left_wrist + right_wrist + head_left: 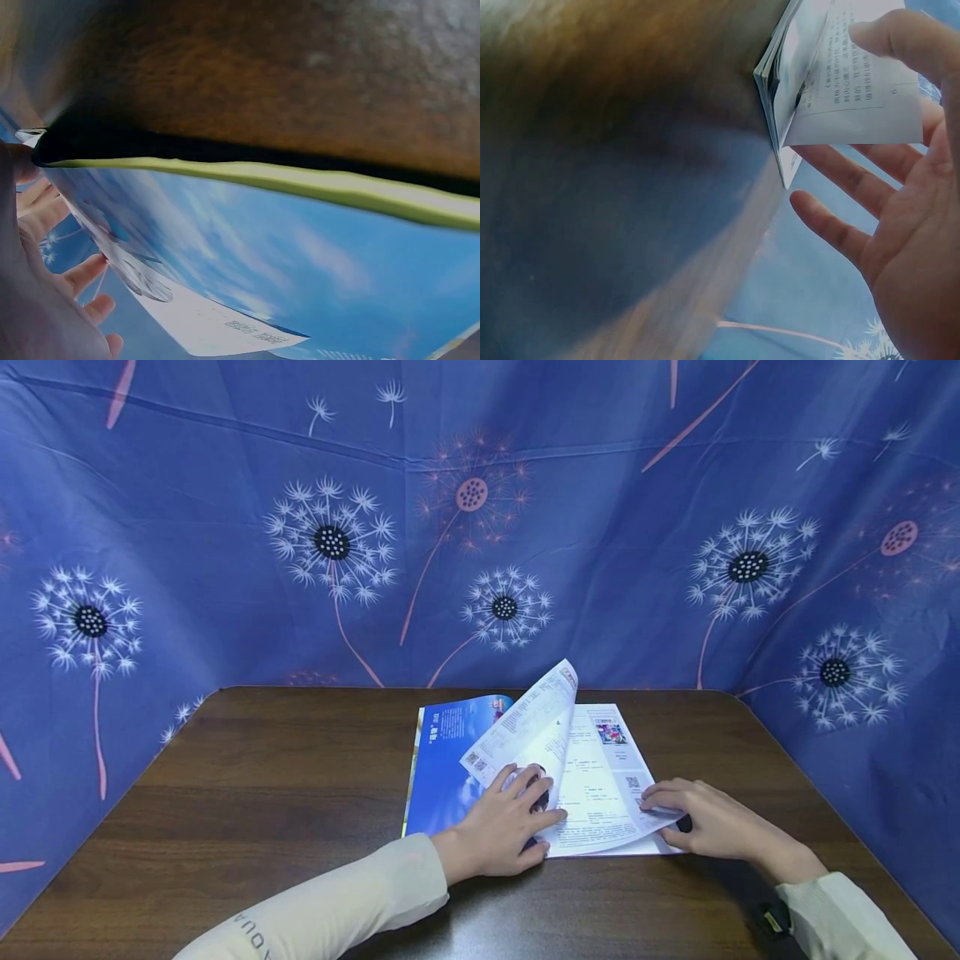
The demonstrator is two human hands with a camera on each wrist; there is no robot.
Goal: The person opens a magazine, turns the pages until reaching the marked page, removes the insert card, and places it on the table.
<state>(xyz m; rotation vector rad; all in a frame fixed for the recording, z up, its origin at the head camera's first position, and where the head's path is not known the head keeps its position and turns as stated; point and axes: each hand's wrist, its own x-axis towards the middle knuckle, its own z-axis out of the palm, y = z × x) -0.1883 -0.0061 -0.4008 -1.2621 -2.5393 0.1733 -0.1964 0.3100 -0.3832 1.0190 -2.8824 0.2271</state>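
Observation:
An open magazine point(442, 785) lies on the table, with a blue sky picture on its left page. One white printed page point(525, 727) stands curled up from the middle and leans left. My left hand point(506, 827) rests on the magazine near the spine, fingers spread over the base of that curled page. At the lower right corner, my right hand point(705, 822) pinches a text page point(600, 793). The right wrist view shows the lifted page corner point(855, 124) between the thumb and the fingers, with further pages below it.
The dark brown wooden table point(262, 777) extends around the magazine on all sides. Behind it hangs a blue cloth point(600, 527) with a dandelion print, which also comes down along both sides. A small dark object point(772, 918) shows beside the right sleeve.

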